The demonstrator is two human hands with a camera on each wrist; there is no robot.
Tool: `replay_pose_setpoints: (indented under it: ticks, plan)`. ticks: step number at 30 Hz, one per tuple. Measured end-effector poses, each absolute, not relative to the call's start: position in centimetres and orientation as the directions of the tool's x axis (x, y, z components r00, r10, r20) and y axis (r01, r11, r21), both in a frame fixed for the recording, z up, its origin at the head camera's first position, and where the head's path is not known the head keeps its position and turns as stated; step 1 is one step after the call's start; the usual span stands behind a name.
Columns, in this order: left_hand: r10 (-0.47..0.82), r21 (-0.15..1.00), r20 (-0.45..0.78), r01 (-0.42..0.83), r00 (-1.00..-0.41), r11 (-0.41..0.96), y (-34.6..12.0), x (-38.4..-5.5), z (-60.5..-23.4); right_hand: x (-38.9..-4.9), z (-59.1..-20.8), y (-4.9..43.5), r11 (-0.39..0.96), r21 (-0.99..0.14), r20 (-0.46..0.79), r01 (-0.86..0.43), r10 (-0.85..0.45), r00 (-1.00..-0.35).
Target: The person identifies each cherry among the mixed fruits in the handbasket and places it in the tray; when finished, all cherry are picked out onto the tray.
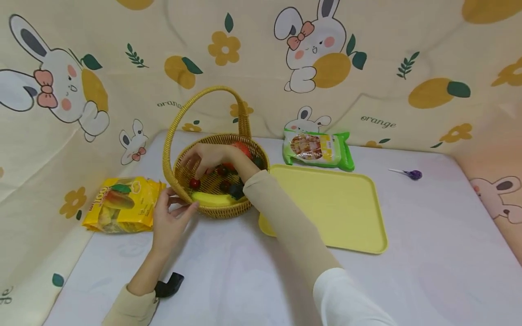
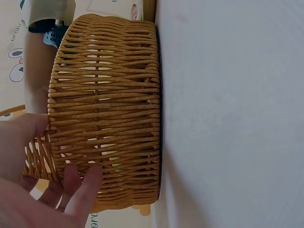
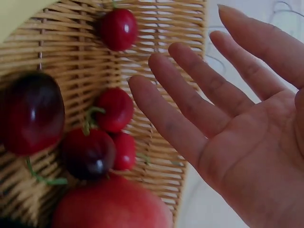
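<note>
A wicker basket [image 1: 222, 212] with a tall arched handle stands left of centre. My left hand [image 1: 168, 222] grips its near left side where the handle meets the rim; in the left wrist view the thumb lies at the rim and fingertips touch the outer weave [image 2: 104, 114]. My right hand [image 1: 214, 155] reaches over the basket, and the right wrist view shows its fingers [image 3: 166, 111] extended and holding nothing. Below them lie several dark red cherries [image 3: 88, 153] and a larger reddish fruit [image 3: 114, 204]. A banana [image 1: 214, 199] lies along the basket's near side.
A yellow bag with a mango picture [image 1: 124, 206] lies left of the basket. To the right is a pale yellow tray [image 1: 326, 203], with a green and white snack packet [image 1: 318, 149] behind it. A purple lollipop [image 1: 415, 174] lies farther right. Patterned cloth [image 1: 253, 54] walls the table.
</note>
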State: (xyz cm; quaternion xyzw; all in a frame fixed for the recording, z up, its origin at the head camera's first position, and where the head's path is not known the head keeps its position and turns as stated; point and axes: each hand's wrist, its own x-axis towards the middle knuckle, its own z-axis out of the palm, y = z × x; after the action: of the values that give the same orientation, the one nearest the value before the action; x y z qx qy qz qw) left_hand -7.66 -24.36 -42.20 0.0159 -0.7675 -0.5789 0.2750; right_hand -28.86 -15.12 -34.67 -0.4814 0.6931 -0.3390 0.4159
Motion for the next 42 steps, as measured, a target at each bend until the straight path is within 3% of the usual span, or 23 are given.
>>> replay_pose_setpoints:
  ticks: [13, 21, 35, 42]
  plan:
    - [-0.317, 0.882, 0.420, 0.301, -0.850, 0.362, -24.5, -7.5, -42.5, -28.6, -36.9, -17.4, 0.401, -0.772, -0.370, -0.494, -0.914, -0.163]
    - [-0.309, 0.888, 0.418, 0.313, -0.854, 0.338, -24.7, -7.6, -42.9, -28.5, -36.9, -17.7, 0.450, -0.756, -0.421, -0.474, -0.890, -0.174]
    - [-0.315, 0.894, 0.407, 0.304, -0.858, 0.328, -25.0, -7.6, -43.4, -28.5, -37.6, -17.9, 0.422, -0.751, -0.402, -0.508, -0.902, -0.155]
    - [-0.338, 0.910, 0.374, 0.272, -0.863, 0.312, -25.0, -7.6, -43.3, -28.9, -36.0, -17.2, 0.378, -0.767, -0.332, -0.519, -0.925, -0.183]
